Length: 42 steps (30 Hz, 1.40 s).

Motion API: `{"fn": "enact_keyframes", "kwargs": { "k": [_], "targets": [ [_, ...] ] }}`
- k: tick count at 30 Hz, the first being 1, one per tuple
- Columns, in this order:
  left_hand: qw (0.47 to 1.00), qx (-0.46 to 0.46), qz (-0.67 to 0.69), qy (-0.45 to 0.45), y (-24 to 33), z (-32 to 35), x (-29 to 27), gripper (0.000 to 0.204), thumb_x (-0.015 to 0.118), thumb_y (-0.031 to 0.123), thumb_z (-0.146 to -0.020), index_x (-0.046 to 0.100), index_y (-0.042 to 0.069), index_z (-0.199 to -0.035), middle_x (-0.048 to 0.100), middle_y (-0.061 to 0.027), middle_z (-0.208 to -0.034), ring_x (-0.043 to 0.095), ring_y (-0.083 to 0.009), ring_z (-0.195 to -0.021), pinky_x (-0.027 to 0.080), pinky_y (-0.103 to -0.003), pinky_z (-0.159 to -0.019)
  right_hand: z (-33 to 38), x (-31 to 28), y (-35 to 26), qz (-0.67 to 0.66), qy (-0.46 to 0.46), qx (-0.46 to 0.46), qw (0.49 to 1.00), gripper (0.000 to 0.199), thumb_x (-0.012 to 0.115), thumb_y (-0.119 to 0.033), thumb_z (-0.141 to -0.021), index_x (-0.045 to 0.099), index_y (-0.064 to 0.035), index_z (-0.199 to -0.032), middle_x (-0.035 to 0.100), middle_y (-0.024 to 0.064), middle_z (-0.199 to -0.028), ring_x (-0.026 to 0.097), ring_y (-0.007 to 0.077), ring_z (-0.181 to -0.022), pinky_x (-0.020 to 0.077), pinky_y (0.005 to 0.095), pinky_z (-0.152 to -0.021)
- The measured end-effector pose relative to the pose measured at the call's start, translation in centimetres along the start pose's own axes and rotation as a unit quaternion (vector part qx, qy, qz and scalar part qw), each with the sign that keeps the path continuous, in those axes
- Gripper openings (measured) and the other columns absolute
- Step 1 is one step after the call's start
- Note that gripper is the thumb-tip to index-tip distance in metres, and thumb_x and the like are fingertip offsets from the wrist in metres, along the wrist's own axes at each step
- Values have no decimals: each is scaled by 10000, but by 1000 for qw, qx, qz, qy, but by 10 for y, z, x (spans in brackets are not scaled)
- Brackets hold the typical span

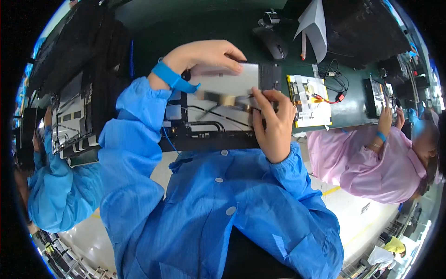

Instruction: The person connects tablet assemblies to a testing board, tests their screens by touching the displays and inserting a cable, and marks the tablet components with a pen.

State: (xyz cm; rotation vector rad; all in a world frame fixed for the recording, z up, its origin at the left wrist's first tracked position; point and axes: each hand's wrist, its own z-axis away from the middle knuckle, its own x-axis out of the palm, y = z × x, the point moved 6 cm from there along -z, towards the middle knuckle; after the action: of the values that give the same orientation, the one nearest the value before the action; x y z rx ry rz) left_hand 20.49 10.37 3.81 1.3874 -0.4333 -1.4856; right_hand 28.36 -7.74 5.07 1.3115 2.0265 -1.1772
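Note:
In front of me lies an opened flat electronic device with a black frame (209, 142) and a silver-grey inner plate (246, 76). Black cables run along its near side. My left hand (209, 53), a blue strap round its wrist, arches over the far edge of the plate with fingers apart, holding nothing I can see. At the device's right side, my right hand (275, 123) has thumb and index finger pinched on the end of a dark flat ribbon cable with a gold-coloured patch (227, 100). That cable is blurred and crosses above the plate.
Right of the device sits a yellow-edged battery pack (309, 102) with white tape, beside coiled wires with a red connector (340, 96). A black mouse (272, 43) and folded white paper (313, 30) stand farther back. Co-workers (371, 162) work on both sides, another opened device (74, 114) at left.

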Motion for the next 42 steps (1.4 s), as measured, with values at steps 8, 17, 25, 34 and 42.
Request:
{"fn": "enact_keyframes", "kwargs": {
  "k": [8, 17, 25, 34, 42],
  "targets": [
    [963, 44, -35, 264, 25, 73, -12, 342, 502, 244, -927, 564, 36, -1191, 588, -132, -1153, 552, -247, -1088, 424, -324, -926, -5, 13, 6, 1, -72, 17, 997, 435, 665, -110, -727, 587, -102, -1156, 559, 76, -1073, 502, 279, -1003, 363, 395, -887],
    [751, -224, -325, 529, -99, 169, -27, 330, 471, 153, -903, 521, 15, -1198, 508, -220, -1211, 500, -373, -1117, 406, -408, -949, -4, -1, 5, -121, -49, 37, 991, 397, 600, 20, -752, 595, -53, -1141, 576, 131, -1145, 519, 301, -1054, 380, 367, -934],
    [697, -370, -352, 504, -99, 169, -38, 153, 468, 73, -861, 489, -17, -982, 588, -256, -908, 612, -432, -809, 526, -487, -664, 6, -29, 14, -139, 7, 41, 989, 327, 527, 72, -759, 598, 14, -1073, 567, 183, -1112, 557, 279, -1005, 416, 327, -892],
    [947, 199, -114, 223, 92, 140, 106, 409, 653, -10, -692, 517, 46, -1074, 589, -109, -928, 582, -287, -790, 473, -362, -687, 27, 2, -18, -594, -202, 134, 767, 715, 502, -525, -804, 502, 51, -1227, 466, 5, -622, 423, 89, -570, 298, 227, -538],
    [944, 260, -26, 203, 81, 139, 134, 228, 632, 93, -774, 502, 56, -958, 535, -68, -712, 547, -240, -574, 432, -330, -517, 42, -27, -22, -532, -260, 281, 755, 666, 377, -520, -877, 531, 75, -1135, 586, 110, -654, 553, 123, -562, 410, 230, -524]
  ]
}}
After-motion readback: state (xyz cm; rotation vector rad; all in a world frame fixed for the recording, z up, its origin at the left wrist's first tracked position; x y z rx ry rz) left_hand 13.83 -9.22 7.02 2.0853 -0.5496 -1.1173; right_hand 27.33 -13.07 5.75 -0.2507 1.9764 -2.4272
